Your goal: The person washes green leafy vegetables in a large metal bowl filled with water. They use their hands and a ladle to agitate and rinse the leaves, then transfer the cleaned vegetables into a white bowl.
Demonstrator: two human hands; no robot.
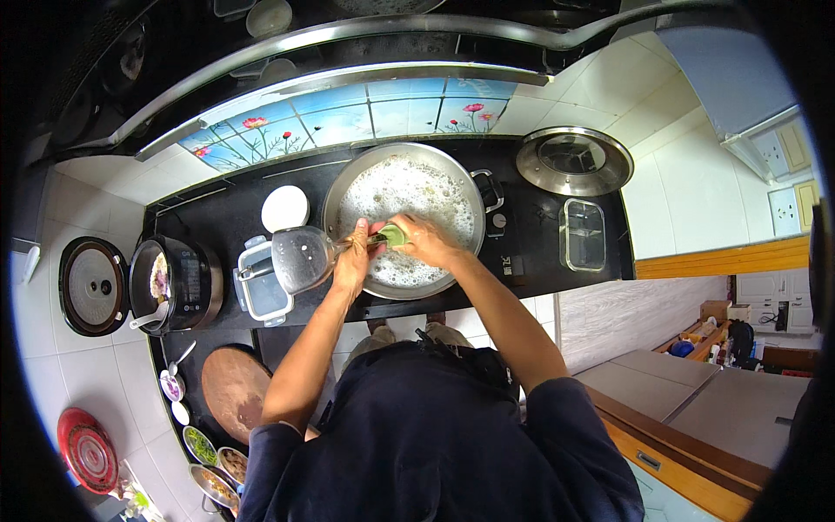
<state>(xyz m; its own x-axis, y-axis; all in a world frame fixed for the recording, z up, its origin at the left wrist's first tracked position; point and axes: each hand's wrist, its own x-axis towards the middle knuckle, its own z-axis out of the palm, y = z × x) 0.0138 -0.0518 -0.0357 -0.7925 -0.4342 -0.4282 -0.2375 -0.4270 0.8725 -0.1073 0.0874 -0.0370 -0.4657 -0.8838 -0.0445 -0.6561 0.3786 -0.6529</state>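
My left hand (pixel 352 264) holds a wine glass (pixel 301 258) by its stem, the bowl pointing left over the counter. Between the fingers of my right hand (pixel 427 243) is a green cloth or sponge (pixel 393 235), pressed at the foot end of the glass, which it partly hides. Both hands are above a wide steel pan (pixel 333 199) full of foamy, bubbly liquid. Left of the pan lie a round white lid (pixel 285 209) and a clear lid with a grey rim (pixel 280 310), the latter partly behind the glass bowl.
An open rice cooker (pixel 196 280) stands left, with a spoon (pixel 150 317) across its rim. Below it lies a round wooden board (pixel 231 391) near several small bowls of food. A steel pan lid (pixel 574 186) and a rectangular glass container (pixel 582 235) are on the right of the counter.
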